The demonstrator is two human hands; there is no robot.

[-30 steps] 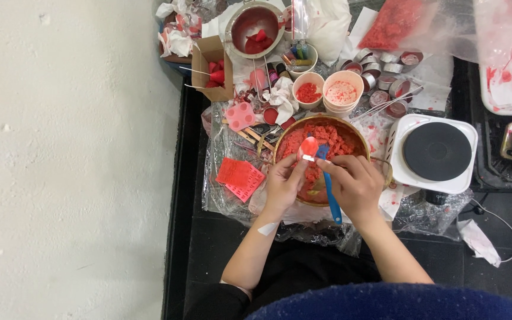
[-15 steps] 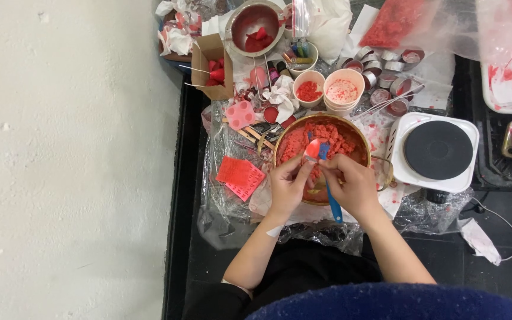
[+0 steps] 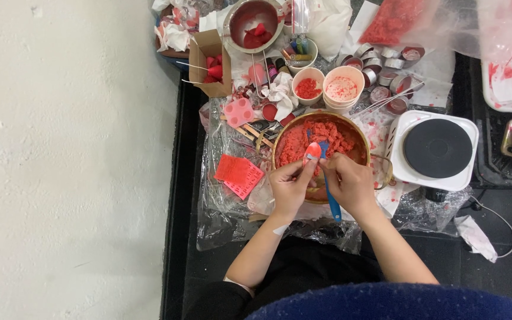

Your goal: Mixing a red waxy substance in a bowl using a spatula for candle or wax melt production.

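Cluttered plastic sheeting (image 3: 220,219) lay unchanged. Over the bowl (image 3: 360,133), the left hand (image 3: 288,189) still pinched a red spoon-shaped mould (image 3: 312,152); the right hand (image 3: 351,185) still gripped the blue spatula (image 3: 329,195), barely shifted.

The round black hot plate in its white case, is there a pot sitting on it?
No, the round black hot plate is bare on top; the big round bowl of red crumbly bits sits beside it.
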